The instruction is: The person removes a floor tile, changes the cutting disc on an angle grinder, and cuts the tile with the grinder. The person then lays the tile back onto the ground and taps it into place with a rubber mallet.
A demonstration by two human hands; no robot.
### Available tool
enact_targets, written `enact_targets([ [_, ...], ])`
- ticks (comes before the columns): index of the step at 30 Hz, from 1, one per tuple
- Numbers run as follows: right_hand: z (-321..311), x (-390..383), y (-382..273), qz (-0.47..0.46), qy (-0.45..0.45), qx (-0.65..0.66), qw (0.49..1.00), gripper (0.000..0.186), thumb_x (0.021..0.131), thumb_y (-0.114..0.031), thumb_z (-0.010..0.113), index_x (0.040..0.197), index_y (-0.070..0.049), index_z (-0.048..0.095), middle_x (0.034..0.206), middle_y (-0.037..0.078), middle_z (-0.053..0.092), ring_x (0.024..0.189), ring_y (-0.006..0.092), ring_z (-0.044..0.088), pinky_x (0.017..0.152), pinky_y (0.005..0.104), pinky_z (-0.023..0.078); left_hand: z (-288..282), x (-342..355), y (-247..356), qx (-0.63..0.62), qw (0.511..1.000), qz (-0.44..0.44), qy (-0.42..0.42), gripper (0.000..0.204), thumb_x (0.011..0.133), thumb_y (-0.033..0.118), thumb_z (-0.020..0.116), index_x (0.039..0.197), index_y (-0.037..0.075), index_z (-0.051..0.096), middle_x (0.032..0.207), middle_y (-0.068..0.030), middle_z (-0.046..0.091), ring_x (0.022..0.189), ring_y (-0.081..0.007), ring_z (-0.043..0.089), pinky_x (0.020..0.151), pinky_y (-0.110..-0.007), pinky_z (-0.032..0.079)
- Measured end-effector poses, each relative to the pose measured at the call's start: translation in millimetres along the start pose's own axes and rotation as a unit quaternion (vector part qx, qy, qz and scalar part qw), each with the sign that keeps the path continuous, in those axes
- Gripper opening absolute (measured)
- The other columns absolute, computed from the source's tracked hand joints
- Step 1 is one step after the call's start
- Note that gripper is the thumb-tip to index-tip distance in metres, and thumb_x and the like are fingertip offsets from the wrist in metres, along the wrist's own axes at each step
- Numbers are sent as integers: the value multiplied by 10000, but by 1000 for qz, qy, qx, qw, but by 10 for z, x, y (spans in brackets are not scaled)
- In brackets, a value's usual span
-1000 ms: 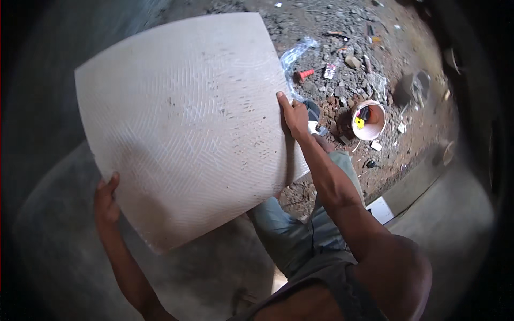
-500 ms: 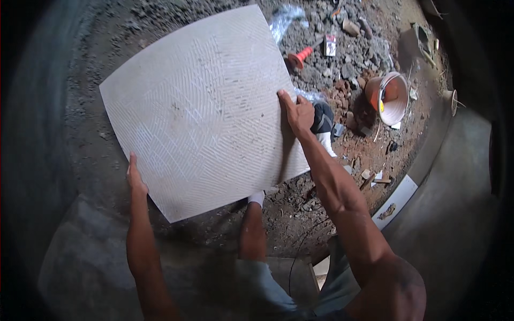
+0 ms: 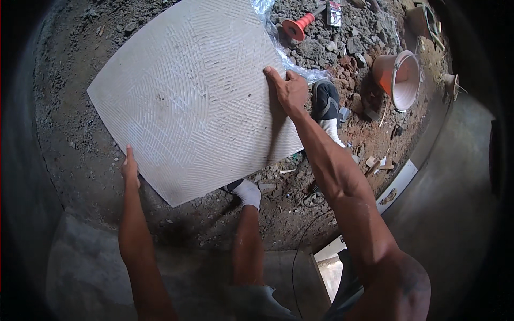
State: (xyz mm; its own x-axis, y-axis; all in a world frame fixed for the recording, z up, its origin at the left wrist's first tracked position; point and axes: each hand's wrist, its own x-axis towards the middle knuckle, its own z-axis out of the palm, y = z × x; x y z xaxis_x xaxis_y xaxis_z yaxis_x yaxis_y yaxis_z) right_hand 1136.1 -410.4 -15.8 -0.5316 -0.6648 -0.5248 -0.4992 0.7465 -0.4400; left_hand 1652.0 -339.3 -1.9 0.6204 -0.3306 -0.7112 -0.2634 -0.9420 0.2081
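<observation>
A large pale square tile (image 3: 184,115), its upper face covered in combed ridges, is held over the rubble ground. My left hand (image 3: 129,168) grips its left edge, thumb on top and fingers mostly hidden beneath. On the right edge, my right hand (image 3: 289,91) has its thumb laid over the ridged face and the other fingers curled round the side. The tile's far corner runs out of the picture. My dark shoe and white sock (image 3: 327,109) show beside the right edge, and my other sock (image 3: 248,193) shows below the near edge.
Clear plastic film (image 3: 292,67) lies along the tile's right side. Beyond it are a chisel with a red guarded grip (image 3: 299,25) and a small box (image 3: 334,13). An orange bucket (image 3: 386,77) tilts on broken rubble. A white strip (image 3: 397,185) and a thin cable (image 3: 293,267) lie nearer.
The tile and both hands have shifted up and slightly left in the picture, as have the surroundings. More of my foot now shows under the near edge. Both hands keep their hold.
</observation>
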Motion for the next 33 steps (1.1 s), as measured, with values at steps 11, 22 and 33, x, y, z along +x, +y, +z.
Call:
enact_targets([
  [11,161,26,142,-45,10,-94,994,739,842,-682,636,907,55,630,853,280,676,829,446,666,792,521,500,-22,638,-256,256,965,50,-24,976,914,790,339,1310,-65,593,1287,-290,616,1211,-432,591,1023,-500,444],
  [22,-1508,-509,908,-164,-41,-115,979,276,817,-144,629,1058,-9,650,925,250,688,934,431,659,834,488,515,270,-1276,-1087,241,953,172,-60,165,767,111,730,885,14,668,773,-147,705,685,-276,682,690,-408,533],
  [33,-2381,-1826,3438,186,-96,-123,970,243,841,-252,636,949,-53,725,894,207,726,862,381,709,791,474,539,947,-2880,-1067,240,925,112,-272,173,830,-9,693,1003,-17,684,811,-86,714,613,-126,638,469,-275,515],
])
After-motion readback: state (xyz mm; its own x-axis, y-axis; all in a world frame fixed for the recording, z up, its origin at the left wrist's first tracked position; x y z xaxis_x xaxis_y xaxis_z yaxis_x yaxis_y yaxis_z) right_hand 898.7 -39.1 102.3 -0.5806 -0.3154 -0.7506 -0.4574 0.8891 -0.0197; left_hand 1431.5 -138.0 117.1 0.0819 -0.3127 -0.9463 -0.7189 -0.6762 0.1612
